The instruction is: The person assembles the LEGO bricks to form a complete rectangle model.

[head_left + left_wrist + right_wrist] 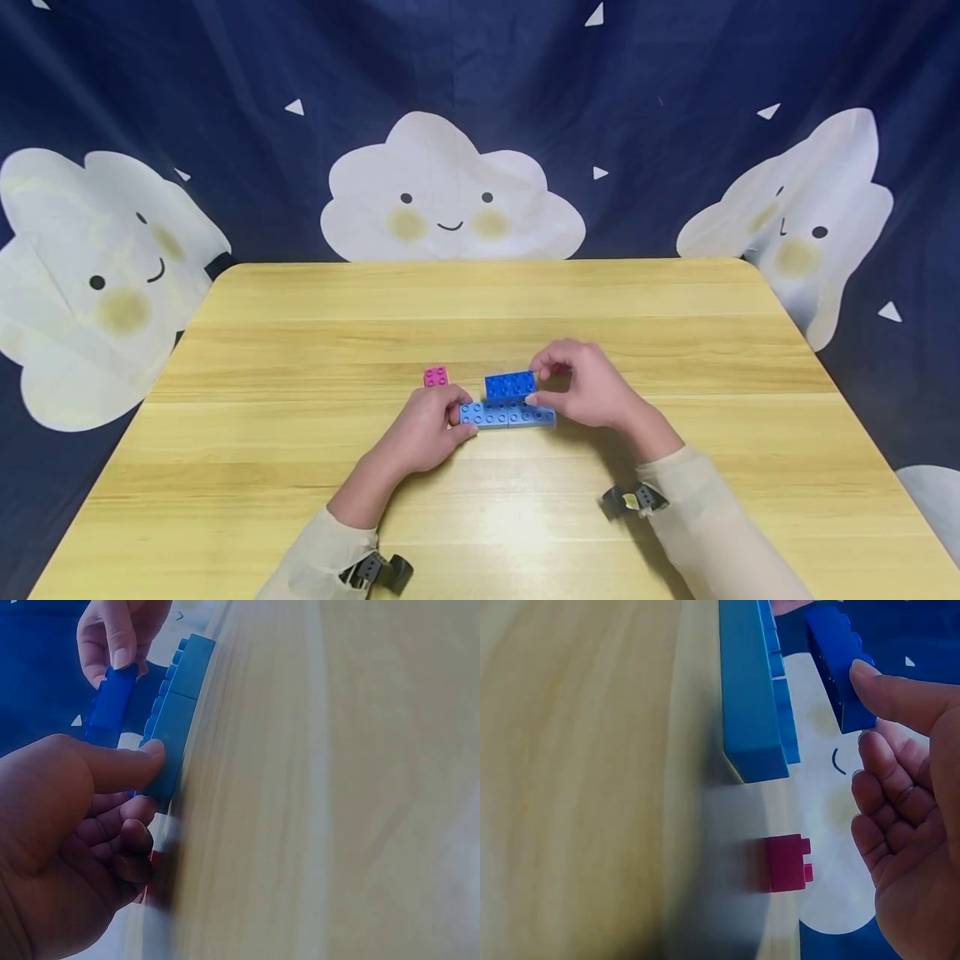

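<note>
Two light blue toy building bricks (483, 417) lie end to end in a row on the table. My left hand (429, 429) pinches the left end of that row, with the thumb (154, 754) on its near side. Between thumb and fingers, my right hand (588, 387) grips the right end of a dark blue brick (510, 385). The right wrist view shows this dark blue brick tilted and raised above the studs of the light blue row, its hollow underside partly visible.
A small pink brick (436, 377) stands behind my left hand. Another pink brick (786, 862) stands right of the light blue row, mostly hidden by my right hand in the head view. The wooden table (300, 350) ends at a dark blue cloud-patterned curtain (645, 75).
</note>
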The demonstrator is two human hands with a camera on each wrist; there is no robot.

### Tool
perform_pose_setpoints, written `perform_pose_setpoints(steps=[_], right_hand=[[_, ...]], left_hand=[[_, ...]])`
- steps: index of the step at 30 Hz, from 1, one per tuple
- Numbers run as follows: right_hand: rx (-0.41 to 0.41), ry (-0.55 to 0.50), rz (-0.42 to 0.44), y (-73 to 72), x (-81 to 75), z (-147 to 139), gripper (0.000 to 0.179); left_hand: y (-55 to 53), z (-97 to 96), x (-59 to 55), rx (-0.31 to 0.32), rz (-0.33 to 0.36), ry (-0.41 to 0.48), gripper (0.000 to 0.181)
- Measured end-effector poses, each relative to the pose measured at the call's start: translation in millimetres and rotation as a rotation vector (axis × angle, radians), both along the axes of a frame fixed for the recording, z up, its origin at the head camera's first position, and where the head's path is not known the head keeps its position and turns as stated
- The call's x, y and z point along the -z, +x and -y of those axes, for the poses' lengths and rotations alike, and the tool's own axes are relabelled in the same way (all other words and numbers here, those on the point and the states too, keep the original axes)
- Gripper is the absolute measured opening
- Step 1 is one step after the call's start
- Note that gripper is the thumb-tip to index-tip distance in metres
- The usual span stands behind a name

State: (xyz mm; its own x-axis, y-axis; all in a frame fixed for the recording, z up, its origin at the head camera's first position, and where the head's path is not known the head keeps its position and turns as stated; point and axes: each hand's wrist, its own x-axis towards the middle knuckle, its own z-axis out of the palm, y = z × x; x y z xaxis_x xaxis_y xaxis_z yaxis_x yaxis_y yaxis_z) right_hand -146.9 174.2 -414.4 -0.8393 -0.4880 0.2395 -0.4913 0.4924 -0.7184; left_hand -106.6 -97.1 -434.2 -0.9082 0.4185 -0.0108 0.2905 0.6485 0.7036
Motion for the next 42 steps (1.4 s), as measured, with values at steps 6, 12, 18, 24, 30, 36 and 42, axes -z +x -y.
perform_pose_setpoints(steps=[6, 12, 18, 24, 30, 36, 42], right_hand=[[-0.011, -0.007, 0.012, 4.3, 4.0, 0.6, 0.03], [-0.02, -0.002, 0.014, 7.3, 8.0, 1.2, 0.031], [-0.006, 0.038, 0.029, 10.6, 11.3, 1.7, 0.032], [-0.016, 0.039, 0.022, 11.5, 13.7, 2.4, 0.033], [-0.013, 0.045, 0.031, 12.6, 13.9, 3.3, 0.033], [-0.01, 0.057, 0.028, 13.3, 14.9, 4.2, 0.034], [-0.016, 0.05, 0.037, 14.1, 15.1, 4.7, 0.034]], left_hand=[[0.3, 0.4, -0.6, -0.002, 0.005, 0.002, 0.023], [-0.1, 0.7, -0.7, 0.0, 0.006, 0.004, 0.023], [-0.4, 0.8, -0.6, 0.002, -0.006, 0.009, 0.023], [-0.4, 0.5, -0.9, 0.0, -0.011, 0.007, 0.024], [-0.3, 0.6, -2.2, -0.001, -0.005, -0.001, 0.024], [-0.3, 0.8, -2.7, 0.001, -0.002, -0.002, 0.024], [0.1, 0.1, -3.8, 0.0, -0.02, -0.019, 0.025]])
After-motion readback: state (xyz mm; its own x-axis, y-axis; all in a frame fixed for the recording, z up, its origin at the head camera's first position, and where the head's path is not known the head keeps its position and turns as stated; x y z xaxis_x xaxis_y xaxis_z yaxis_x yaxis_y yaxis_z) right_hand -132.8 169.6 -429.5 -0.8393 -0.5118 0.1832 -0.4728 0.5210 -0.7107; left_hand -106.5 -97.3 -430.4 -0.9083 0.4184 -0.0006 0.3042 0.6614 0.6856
